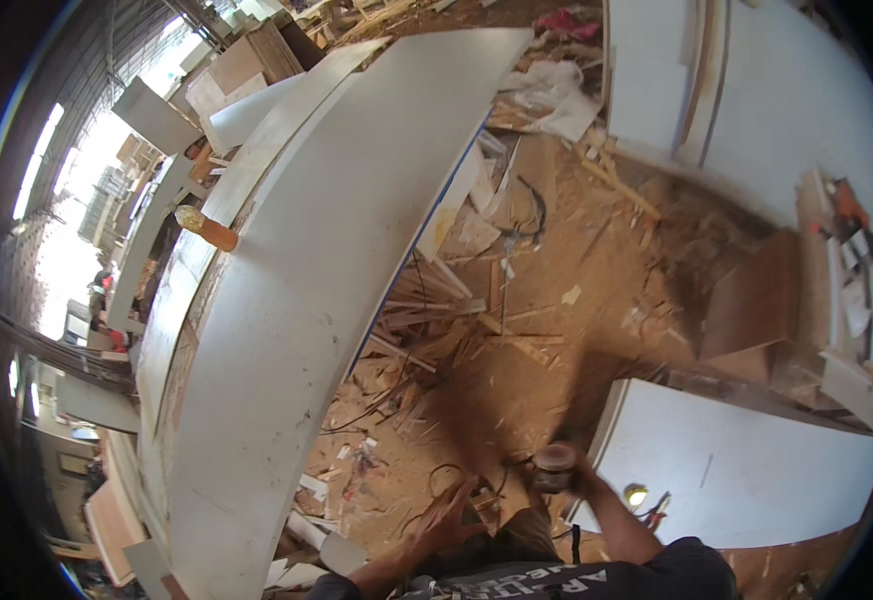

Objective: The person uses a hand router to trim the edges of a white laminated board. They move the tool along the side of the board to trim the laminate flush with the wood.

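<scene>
My right hand is closed around a short cylinder with a round brownish top and a grey body; its exact kind is too small to make out. It is held low, close to my body and left of a white board. My left hand is by my lap with its fingers stretched and apart, and I see nothing in it. A thin dark cord loops on the floor just beyond that hand.
A long white panel with a blue edge runs along my left, bearing an amber bottle. On the white board at right lie a round yellow thing and a red-handled tool. Wood scraps and sawdust cover the floor.
</scene>
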### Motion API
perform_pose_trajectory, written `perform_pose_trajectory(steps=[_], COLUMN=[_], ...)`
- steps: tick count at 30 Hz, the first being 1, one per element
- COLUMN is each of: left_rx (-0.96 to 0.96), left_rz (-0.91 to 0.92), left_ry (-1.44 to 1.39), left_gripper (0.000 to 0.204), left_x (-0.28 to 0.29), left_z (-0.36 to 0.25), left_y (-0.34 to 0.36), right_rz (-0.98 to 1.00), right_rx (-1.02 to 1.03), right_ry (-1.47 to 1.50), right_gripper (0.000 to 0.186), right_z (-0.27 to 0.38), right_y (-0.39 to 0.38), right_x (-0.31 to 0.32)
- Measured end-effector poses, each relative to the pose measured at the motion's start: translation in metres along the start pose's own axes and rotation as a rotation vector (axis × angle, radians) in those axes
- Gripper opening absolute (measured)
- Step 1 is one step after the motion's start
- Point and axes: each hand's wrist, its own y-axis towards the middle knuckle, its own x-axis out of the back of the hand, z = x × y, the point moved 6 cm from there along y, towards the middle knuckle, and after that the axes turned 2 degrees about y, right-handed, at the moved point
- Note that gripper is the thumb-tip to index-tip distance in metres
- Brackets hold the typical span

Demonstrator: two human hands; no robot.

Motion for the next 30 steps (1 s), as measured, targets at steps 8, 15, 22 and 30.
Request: perform_pose_trajectory(steps=[8, 15, 22, 30], left_rx=[-0.717, -0.444, -0.258, -0.243], left_rz=[-0.497, -0.433, -0.561, 0.008], left_ry=[-0.058, -0.605, -0.599, -1.199], left_gripper=[0.095, 0.092, 0.115, 0.071], left_x=[0.121, 0.242, 0.275, 0.282], left_z=[-0.045, -0.056, -0.034, -0.087], left_y=[0.061, 0.106, 0.198, 0.265], right_rz=[0.233, 0.202, -0.054, 0.29], right_rx=[0.11, 0.421, 0.837, 0.523], right_ry=[-0.172, -1.24, -0.874, -0.46], right_gripper=[0.036, 0.046, 0.05, 0.066], right_z=[0.107, 0.175, 0.218, 0.336], right_y=[-0.086, 0.04, 0.061, 0.12], right_x=[-0.307, -0.323, -0.391, -0.417])
